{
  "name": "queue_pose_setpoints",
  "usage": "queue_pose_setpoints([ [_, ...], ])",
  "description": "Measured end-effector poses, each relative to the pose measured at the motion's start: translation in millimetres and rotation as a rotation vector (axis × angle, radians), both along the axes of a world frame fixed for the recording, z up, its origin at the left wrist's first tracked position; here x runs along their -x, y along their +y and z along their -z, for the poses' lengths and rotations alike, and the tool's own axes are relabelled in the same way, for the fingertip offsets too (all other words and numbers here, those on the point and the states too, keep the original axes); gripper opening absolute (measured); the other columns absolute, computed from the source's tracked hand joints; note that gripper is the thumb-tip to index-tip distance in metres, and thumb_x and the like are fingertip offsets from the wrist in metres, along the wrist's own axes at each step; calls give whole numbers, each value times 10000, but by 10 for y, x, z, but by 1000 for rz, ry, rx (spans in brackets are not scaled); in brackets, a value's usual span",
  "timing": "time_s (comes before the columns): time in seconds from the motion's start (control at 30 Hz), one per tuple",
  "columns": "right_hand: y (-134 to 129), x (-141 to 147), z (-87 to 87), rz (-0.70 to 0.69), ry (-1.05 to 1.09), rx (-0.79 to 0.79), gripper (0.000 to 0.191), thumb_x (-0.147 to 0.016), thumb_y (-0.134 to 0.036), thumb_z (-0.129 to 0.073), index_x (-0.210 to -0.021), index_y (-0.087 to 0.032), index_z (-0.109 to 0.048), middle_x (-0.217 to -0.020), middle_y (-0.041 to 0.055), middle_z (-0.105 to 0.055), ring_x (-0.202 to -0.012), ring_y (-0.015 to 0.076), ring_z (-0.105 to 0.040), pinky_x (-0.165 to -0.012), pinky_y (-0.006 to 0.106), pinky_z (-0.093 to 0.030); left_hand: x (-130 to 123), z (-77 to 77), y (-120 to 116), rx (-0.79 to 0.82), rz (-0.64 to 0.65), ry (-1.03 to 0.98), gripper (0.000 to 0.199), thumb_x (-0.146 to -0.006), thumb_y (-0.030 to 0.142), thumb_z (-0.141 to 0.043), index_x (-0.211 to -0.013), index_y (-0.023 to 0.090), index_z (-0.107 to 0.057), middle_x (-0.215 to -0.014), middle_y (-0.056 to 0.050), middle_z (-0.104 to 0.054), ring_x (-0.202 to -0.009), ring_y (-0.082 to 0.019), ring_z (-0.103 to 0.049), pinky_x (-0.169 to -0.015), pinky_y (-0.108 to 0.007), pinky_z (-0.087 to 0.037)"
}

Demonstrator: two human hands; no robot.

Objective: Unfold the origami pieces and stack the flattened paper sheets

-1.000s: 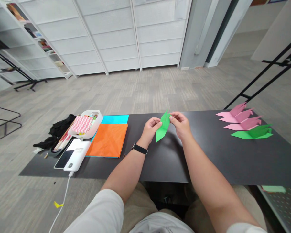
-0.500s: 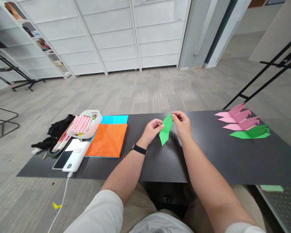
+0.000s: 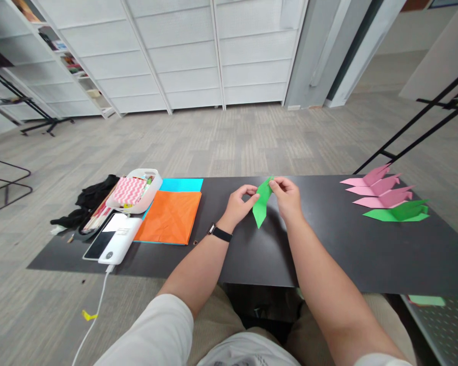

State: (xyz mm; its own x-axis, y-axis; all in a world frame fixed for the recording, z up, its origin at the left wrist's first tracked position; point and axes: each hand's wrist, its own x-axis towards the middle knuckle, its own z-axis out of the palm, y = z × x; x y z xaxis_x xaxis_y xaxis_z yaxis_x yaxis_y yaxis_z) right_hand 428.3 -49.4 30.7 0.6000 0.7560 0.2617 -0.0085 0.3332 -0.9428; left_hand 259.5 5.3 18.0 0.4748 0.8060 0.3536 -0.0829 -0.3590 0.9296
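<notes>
Between my hands, above the dark table [image 3: 248,259], is a folded piece of green paper [image 3: 261,206], long and pointed at its lower end. My left hand [image 3: 239,206] pinches its left edge between thumb and fingers. At its upper tip, the fingertips of my right hand [image 3: 286,195] are closed on the paper. Off to the right stand several folded paper birds: pink ones [image 3: 383,199] in a row and a green one [image 3: 399,212] nearest me.
On the left lie orange paper sheets [image 3: 171,216] over blue paper [image 3: 183,184]. Beside them are a white basket [image 3: 152,190], a white power bank [image 3: 120,241] with a cable, a phone [image 3: 95,249] and black cloth [image 3: 95,193]. A black metal stand [image 3: 404,140] rises beyond the table's right end.
My right fingers have shifted slightly at the paper's upper tip, which now leans further to the right. The view has moved a little; both hands keep hold of the green paper.
</notes>
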Motion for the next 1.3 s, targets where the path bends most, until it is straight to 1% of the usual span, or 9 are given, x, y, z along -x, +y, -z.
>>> queue_pose_setpoints([
  [0.2,-48,13,-71,40,-3,-56,376,-744,-600,-885,-912,-288,-757,-906,27,-757,-870,224,-688,-833,374,-599,28,-110,-57,-62,1,42,188,-865,375,-828,-959,222,-771,-1016,-53,-777,-1008,-237,-699,-1013,-386,-508],
  [0.33,-47,40,-58,-206,-64,-56,501,-747,-587,-902,-1152,-336,-748,-1094,40,-783,-1045,246,-721,-988,407,-586,56,-165,-48,-37,-143,-67,182,-887,390,-810,-953,226,-771,-960,-46,-769,-941,-213,-690,-951,-359,-521],
  [0.47,-19,119,47,-349,-170,50,372,-772,-534,-887,-1038,-301,-770,-998,18,-787,-918,215,-723,-922,384,-586,72,-164,-32,45,-189,-159,241,-881,416,-820,-1016,222,-773,-937,-36,-766,-862,-183,-686,-862,-321,-535],
  [0.57,-13,170,86,-311,-175,70,288,-804,-531,-843,-907,-277,-755,-847,-5,-752,-763,183,-675,-778,340,-576,64,-132,-22,88,-177,-197,294,-864,403,-839,-1079,218,-762,-940,-39,-772,-844,-176,-700,-839,-318,-552],
  [0.7,-17,183,72,-199,-151,55,278,-785,-515,-849,-844,-269,-733,-788,-14,-725,-710,170,-646,-695,311,-551,43,-78,1,94,-192,-222,290,-860,396,-851,-1059,210,-750,-961,-56,-781,-905,-189,-736,-906,-346,-577],
  [0.9,-26,182,110,-254,-242,57,239,-844,-506,-815,-920,-282,-779,-881,11,-774,-783,199,-699,-814,370,-583,38,-43,34,112,-266,-237,261,-869,419,-833,-989,201,-753,-1023,-74,-790,-977,-210,-756,-967,-387,-595],
  [1.0,-39,195,102,-232,-323,50,225,-846,-488,-819,-924,-280,-785,-899,24,-775,-804,211,-700,-832,388,-584,57,-76,31,32,-291,-237,217,-883,399,-818,-963,211,-742,-1127,-86,-770,-1084,-221,-740,-1025,-394,-576],
  [1.1,-60,206,42,-182,-370,24,212,-823,-463,-842,-899,-277,-775,-893,29,-752,-807,214,-682,-815,387,-587,75,-111,12,-59,-330,-188,182,-890,380,-810,-922,223,-722,-1082,-69,-745,-1079,-218,-720,-1030,-379,-559],
  [1.3,-89,190,-20,-118,-349,4,186,-881,-464,-790,-950,-292,-777,-928,26,-727,-825,208,-675,-801,363,-579,48,-82,-21,21,-195,-197,259,-874,411,-834,-974,223,-687,-982,-43,-725,-948,-187,-700,-954,-345,-561],
])
